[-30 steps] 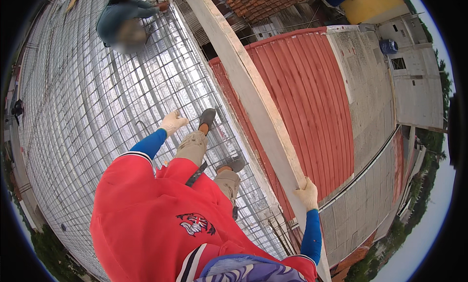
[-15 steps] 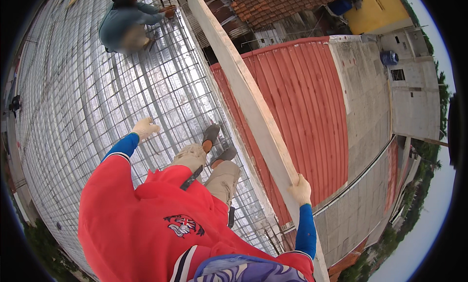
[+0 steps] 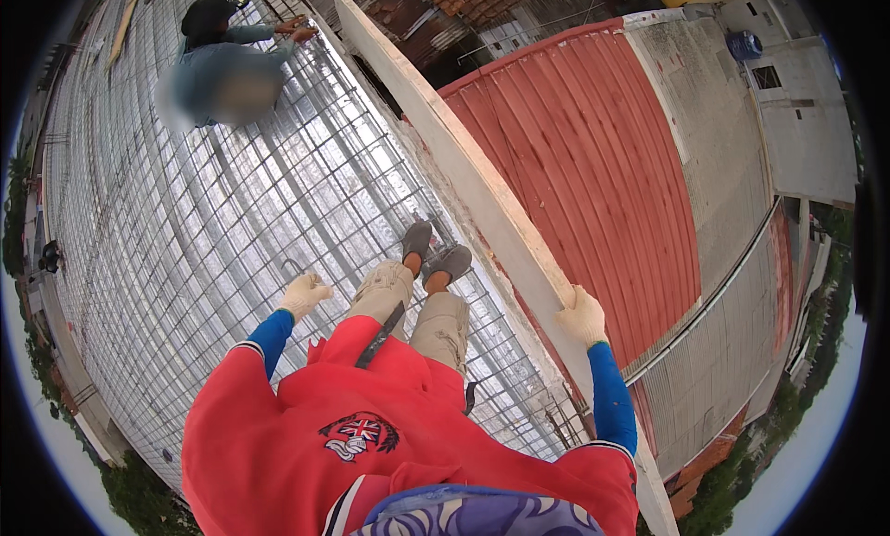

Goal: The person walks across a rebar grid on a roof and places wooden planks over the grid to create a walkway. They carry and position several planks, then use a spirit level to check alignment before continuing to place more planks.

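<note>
My right hand (image 3: 582, 317), in a pale knit glove, grips the top edge of a long upright board (image 3: 482, 202). Its fingers wrap over the edge at the right. On the left, my gloved left hand (image 3: 304, 296) hangs above the steel bar grid (image 3: 278, 193), fingers curled in. A thin, dark hooked piece (image 3: 295, 266) shows just beyond that hand; whether the hand holds it is unclear. My feet, in grey shoes (image 3: 448, 262), stand at the grid's edge near the board.
A co-worker in a grey-green top (image 3: 227, 72) crouches on the grid at the far left, both hands by its edge. Shiny metal decking (image 3: 343, 165) lies under the bars. Beyond the board, lower down, is a red corrugated roof (image 3: 575, 174). A wooden strip (image 3: 120, 31) lies far left.
My view has shifted, and the co-worker appears farther left. My left hand has come nearer my legs, its fingers more curled. My right hand still grips the board.
</note>
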`<state>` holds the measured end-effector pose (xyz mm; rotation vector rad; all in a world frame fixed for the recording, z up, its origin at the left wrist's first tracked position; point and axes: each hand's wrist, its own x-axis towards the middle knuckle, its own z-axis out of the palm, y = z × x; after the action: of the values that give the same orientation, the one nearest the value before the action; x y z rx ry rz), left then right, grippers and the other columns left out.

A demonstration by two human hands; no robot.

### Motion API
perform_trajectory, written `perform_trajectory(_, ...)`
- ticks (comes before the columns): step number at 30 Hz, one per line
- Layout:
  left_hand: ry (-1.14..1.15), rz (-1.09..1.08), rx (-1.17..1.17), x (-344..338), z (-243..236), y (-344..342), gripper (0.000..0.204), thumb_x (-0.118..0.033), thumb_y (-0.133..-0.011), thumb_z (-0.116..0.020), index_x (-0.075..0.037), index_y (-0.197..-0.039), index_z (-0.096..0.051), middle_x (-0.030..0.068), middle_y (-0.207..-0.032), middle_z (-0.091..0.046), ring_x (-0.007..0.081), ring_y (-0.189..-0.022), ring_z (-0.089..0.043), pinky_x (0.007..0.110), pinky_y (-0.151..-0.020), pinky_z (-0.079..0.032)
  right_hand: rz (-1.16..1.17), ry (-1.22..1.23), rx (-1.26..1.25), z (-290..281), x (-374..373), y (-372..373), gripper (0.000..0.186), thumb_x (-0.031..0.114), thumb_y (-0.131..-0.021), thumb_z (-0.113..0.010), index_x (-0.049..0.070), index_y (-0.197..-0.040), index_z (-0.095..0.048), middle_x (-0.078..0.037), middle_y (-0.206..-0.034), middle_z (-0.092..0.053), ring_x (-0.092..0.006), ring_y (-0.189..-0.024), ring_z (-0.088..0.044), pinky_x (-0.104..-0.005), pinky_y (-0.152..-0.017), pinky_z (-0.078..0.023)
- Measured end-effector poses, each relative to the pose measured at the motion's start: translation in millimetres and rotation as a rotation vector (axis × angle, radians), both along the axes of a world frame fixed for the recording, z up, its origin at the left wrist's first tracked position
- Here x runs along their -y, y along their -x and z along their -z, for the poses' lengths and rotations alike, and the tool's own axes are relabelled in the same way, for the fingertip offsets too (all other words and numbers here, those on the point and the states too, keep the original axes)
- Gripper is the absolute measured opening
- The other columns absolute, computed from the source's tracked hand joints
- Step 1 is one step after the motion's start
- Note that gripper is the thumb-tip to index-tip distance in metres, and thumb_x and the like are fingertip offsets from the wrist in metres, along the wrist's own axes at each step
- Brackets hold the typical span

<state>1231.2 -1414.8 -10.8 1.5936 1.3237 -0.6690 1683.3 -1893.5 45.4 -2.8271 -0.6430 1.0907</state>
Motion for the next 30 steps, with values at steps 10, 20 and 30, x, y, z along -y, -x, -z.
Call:
perform_trajectory(10,-0.052,-0.167,0.185,40,14,-13,0.066,-0.024,-0.092,-0.079,0.01,-0.146,-0.062,0.0151,-0.124,-0.079,0.0188,-0.112,-0.073,0.033,-0.101,-0.055,0.036,-0.016,-0.075,44,-8,-8,0.071,0.031,-0.076,-0.078,0.011,-0.143,-0.066,-0.022,-0.118,-0.079,-0.0411,-0.115,-0.074,-0.0519,-0.098,-0.058)
perform_trajectory(20,-0.075,0.142,0.226,23,44,-124,0.061,-0.023,-0.091,-0.081,0.006,-0.143,-0.066,0.0193,-0.127,-0.079,0.0246,-0.116,-0.076,0.037,-0.103,-0.057,0.051,0.023,-0.051,106,-30,-22,0.068,0.027,-0.081,-0.075,0.01,-0.146,-0.064,-0.022,-0.115,-0.079,-0.0418,-0.111,-0.075,-0.054,-0.095,-0.058)
perform_trajectory(30,-0.09,0.951,0.581,1,137,-325,0.049,-0.026,-0.089,-0.082,-0.003,-0.131,-0.069,0.0173,-0.126,-0.074,0.0396,-0.118,-0.072,0.05,-0.099,-0.059,0.088,0.018,-0.065,208,-73,-32,0.077,0.023,-0.077,-0.08,0.009,-0.15,-0.061,-0.025,-0.102,-0.078,-0.0439,-0.103,-0.076,-0.0551,-0.09,-0.059)
